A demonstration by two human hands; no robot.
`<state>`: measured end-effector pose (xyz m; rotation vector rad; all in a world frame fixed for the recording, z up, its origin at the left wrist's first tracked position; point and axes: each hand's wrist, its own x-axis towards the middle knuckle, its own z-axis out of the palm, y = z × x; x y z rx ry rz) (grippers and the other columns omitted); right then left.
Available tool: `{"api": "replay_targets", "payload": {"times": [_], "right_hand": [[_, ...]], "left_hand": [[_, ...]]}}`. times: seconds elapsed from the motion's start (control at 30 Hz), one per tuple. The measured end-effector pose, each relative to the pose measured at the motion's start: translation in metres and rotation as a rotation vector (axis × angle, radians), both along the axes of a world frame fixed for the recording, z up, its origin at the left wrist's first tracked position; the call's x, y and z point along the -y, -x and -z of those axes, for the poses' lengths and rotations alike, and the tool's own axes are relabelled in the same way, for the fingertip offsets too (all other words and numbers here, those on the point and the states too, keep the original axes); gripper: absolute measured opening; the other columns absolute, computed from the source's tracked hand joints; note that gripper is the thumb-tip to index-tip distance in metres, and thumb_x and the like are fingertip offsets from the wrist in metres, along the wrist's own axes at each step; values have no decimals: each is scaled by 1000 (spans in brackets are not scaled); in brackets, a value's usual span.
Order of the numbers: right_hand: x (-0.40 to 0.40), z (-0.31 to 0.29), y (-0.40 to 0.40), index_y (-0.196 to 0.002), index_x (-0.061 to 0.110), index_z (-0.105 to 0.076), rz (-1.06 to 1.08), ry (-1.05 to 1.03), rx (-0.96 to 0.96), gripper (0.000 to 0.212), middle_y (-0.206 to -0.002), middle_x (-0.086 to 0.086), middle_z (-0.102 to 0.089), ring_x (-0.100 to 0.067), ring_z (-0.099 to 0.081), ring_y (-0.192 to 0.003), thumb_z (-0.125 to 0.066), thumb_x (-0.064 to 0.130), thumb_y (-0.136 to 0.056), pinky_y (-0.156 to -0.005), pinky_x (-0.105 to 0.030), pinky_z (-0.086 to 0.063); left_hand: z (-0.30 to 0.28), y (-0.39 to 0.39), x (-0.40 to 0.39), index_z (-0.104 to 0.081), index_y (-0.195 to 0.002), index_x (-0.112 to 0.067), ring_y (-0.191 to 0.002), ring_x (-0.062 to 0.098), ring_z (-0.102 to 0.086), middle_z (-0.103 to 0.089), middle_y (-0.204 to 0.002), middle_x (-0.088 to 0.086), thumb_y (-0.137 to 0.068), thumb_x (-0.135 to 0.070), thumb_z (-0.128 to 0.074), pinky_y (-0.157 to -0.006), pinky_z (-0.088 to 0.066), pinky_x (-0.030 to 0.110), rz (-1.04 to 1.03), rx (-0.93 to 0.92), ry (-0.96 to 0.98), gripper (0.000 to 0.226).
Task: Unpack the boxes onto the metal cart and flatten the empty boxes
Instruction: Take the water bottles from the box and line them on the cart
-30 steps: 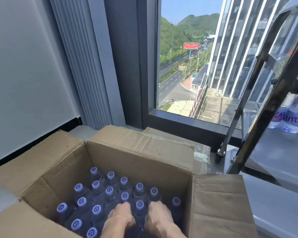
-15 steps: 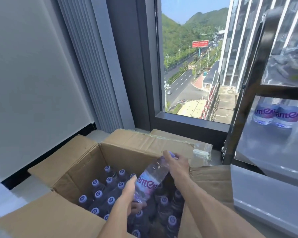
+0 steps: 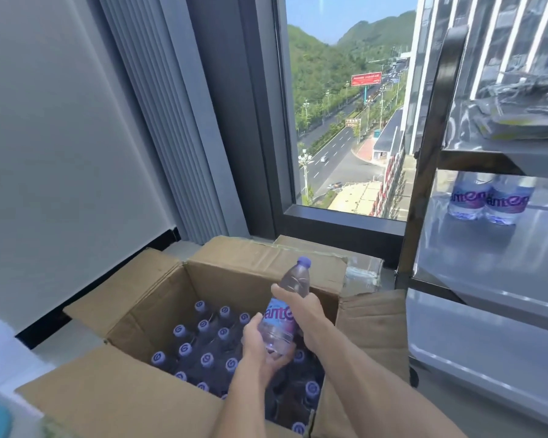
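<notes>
Bright daylight pours in through the window [image 3: 345,121] beyond the held bottle [image 3: 285,311], and the hills and road outside are crisp and vivid. The wall [image 3: 60,137] off to the left of the hands is evenly lit, soft grey. To the right of the grip, the metal cart [image 3: 487,263] throws pale glare streaks off its shelves. The inside of the box [image 3: 266,267] under the hands lies in shade. Wide-angle bending tilts the window frame and cart post. The bottom left corner is smeared and out of focus.
</notes>
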<state>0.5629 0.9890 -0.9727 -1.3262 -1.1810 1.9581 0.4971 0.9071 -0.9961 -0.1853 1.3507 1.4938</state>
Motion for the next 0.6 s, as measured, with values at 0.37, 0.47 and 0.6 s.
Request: {"api": "replay_targets", "payload": {"times": [0.37,0.47,0.6], "right_hand": [[-40,20,-10,-101,-2,-66,198,117,-177,64,-85,-23,-73,-36,-72,-72,-91,36,-56,-78,-53,-59],[-41,35,5,-97,1,-70,229,37,-123,50,-83,-20,-74,-36,-73,-77,-89,33,-64,-79,-50,-60],[-31,50,24,-94,14,-72,333,-131,-10,42,-78,-4,-75,-20,-74,-72,-88,36,-62,-75,-41,-61]], "left_hand": [[99,63,-17,-51,-134,-14,-130,25,-49,-53,-139,5,-91,-50,-47,-110,-38,33,730,-1240,705,56],[153,78,-15,-12,-154,-9,-150,5,0,-8,-163,-13,-98,-49,-5,-121,15,30,665,-1771,458,70],[181,70,-20,-30,-146,-26,-136,49,-35,-43,-143,10,-82,-52,-51,-99,-16,84,28,-2704,188,72]]}}
